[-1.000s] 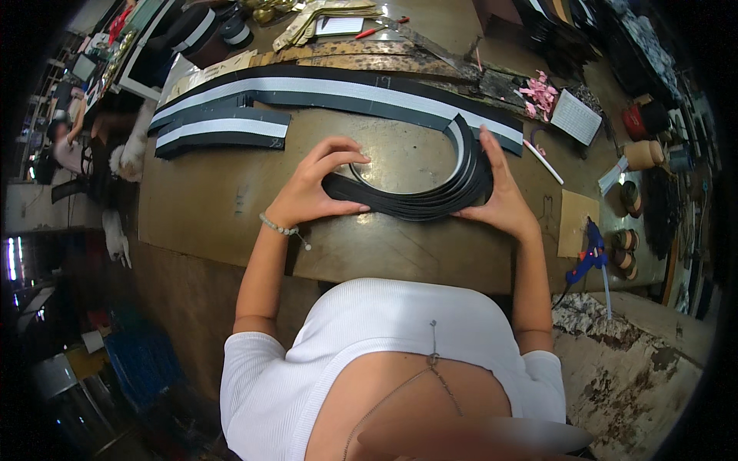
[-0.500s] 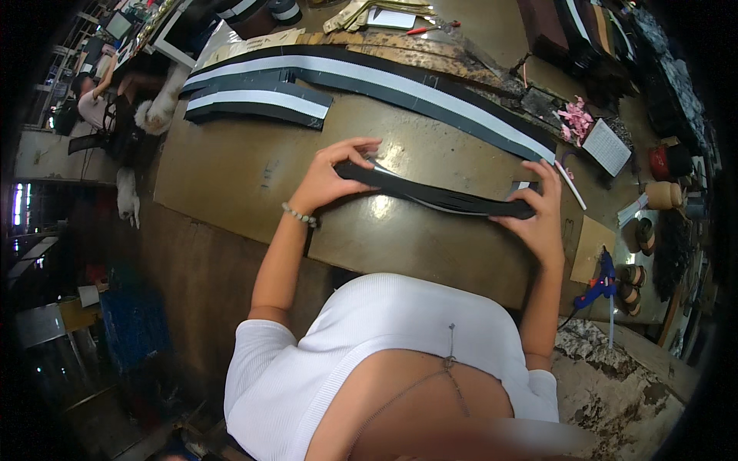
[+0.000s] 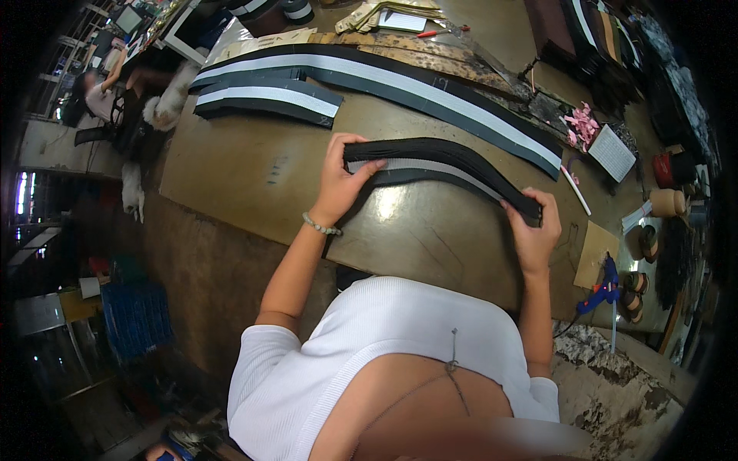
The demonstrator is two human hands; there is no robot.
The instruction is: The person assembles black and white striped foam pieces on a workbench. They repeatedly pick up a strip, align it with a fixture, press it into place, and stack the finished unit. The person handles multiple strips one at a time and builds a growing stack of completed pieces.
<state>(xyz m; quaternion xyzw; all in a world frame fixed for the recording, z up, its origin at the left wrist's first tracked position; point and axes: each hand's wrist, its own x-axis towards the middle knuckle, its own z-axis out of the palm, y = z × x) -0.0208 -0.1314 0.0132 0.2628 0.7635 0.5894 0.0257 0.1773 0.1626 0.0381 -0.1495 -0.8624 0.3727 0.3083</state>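
Between my two hands a stack of black strips with a grey-white band [image 3: 446, 160] bows upward in an arch above the table [image 3: 430, 253]. My left hand [image 3: 343, 173] grips its left end, thumb along the front face and fingers behind. At the other end my right hand [image 3: 536, 223] pinches the stack, thumb in front. Beyond them lies a long stack of black, white and grey strips [image 3: 384, 79], curving across the table. A shorter stack of the same banding [image 3: 265, 102] rests at its left end, nearer to me.
On the right are a blue glue gun [image 3: 607, 284], a brown card [image 3: 596, 253], a white pen-like stick [image 3: 576, 190], a pink ribbon bunch [image 3: 583, 125] and a sheet of paper [image 3: 613, 152]. Rolls and straps line the far edge. A seated person [image 3: 102, 98] is at far left, near a white dog [image 3: 164, 107].
The held stack has turned so its banded face shows, and it now arches upward instead of sagging. My right hand has lowered slightly and closed more firmly around its end.
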